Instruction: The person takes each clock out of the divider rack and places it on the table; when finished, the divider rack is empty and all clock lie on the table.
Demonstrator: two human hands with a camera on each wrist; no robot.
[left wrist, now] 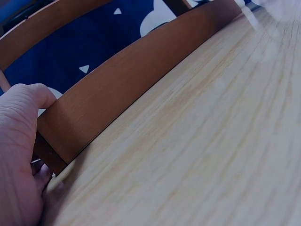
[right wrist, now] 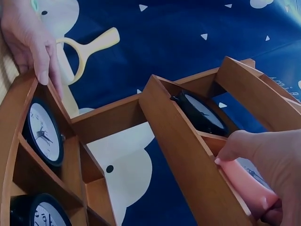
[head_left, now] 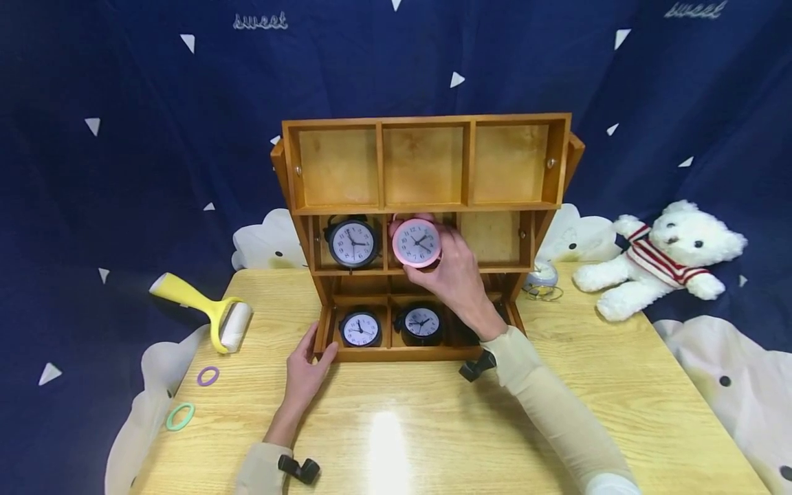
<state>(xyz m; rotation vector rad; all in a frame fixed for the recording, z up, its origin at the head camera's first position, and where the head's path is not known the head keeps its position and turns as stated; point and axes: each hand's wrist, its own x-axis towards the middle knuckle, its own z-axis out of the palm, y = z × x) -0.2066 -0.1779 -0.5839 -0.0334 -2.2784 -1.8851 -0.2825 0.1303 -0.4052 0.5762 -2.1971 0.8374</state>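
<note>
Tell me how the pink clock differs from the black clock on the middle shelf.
The pink clock has a pink case; the black clock has a black one. The right hand grips the pink clock, while no hand touches the black clock. Both have round, pale faces with numerals.

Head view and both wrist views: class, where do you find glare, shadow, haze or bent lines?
Head view: white glare on the tabletop, soft shadow beside the right sleeve; left wrist view: pale, hazy blotches at upper right, and the wooden shelf's front board looks bowed; right wrist view: dimmer, bluish light, though the pink clock stands out.
</note>
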